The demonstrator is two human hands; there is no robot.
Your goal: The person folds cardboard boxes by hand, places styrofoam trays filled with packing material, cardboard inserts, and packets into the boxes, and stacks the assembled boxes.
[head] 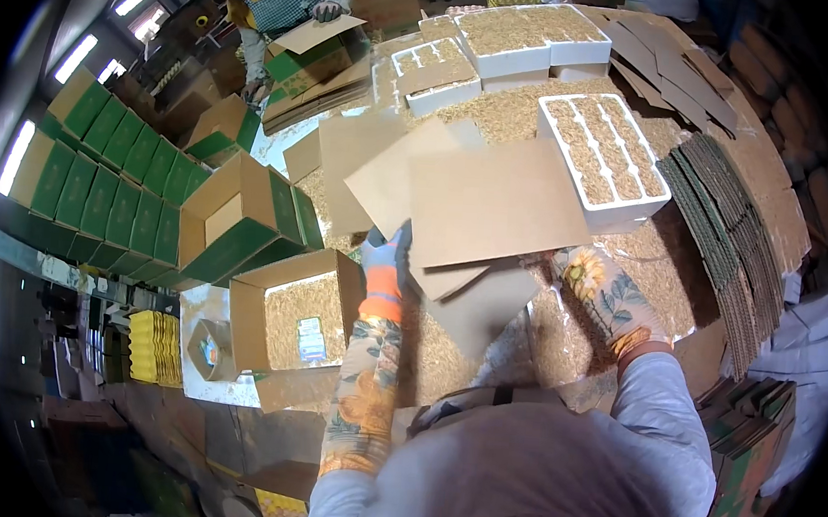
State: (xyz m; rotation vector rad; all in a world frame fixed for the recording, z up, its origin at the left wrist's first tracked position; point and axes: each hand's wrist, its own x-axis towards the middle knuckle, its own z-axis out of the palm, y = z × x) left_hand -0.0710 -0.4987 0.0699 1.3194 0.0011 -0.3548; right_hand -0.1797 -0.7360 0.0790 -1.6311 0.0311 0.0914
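Note:
My left hand (383,260), in a blue and orange glove, is at the left edge of a flat cardboard sheet (499,200). Its thumb and a finger stand apart beside a corner of a second cardboard sheet (398,176); whether it pinches either is unclear. My right hand (550,261) holds the near right edge of the front sheet, its fingers partly hidden beneath. More loose sheets lie under and behind it, over the husk-like filling (444,342). Left of my left hand stands an open cardboard box (250,319) with the same filling and a printed packet (311,339) inside.
White foam trays (601,156) filled with husk stand at the right and back. Folded cardboard (725,228) is stacked right. Green boxes (116,183) line the left, near yellow egg trays (155,346). Across the table a person in gloves (326,11) handles a green box (308,64).

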